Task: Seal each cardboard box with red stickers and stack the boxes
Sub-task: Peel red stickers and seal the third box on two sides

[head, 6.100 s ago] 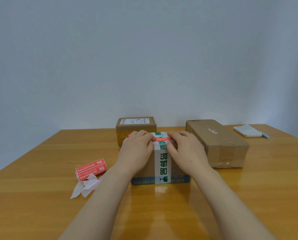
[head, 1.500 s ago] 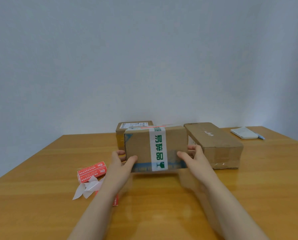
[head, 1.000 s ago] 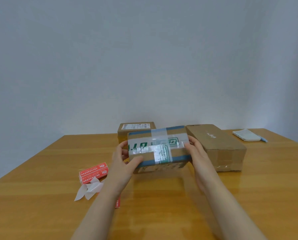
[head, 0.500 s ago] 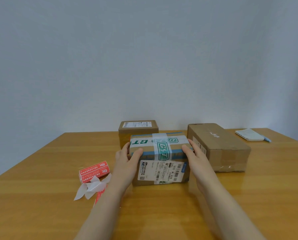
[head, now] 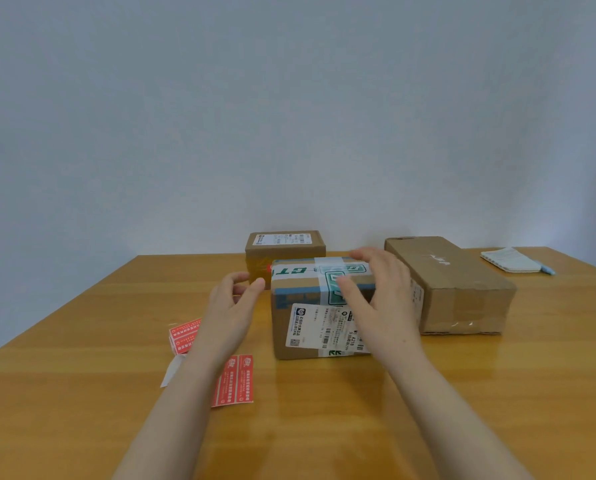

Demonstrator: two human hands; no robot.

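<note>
We see a wooden table (head: pixel 82 341) carrying 3 cardboard boxes. The long plain box (head: pixel 463 289) lies at the right. Just beside it on its left, the taped box (head: pixel 300 296) sits flat in the middle, its shipping label facing us and a bit of red sticker showing at its top left edge. The small box (head: pixel 284 249) stands behind it, further back.

Our right hand (head: pixel 383 299) is spread over the taped box's right front, fingers relaxed and gripping nothing (whether it touches, we cannot tell). Our left hand (head: pixel 230 306) hangs just left of that box, apart from it, fingers loosely curled and empty.

A red sticker sheet (head: pixel 234 382) lies flat under the left forearm, with more red stickers (head: pixel 182 336) and white backing paper (head: pixel 172 370) to its left. A notepad (head: pixel 509 259) and pen (head: pixel 547 270) lie far right.
</note>
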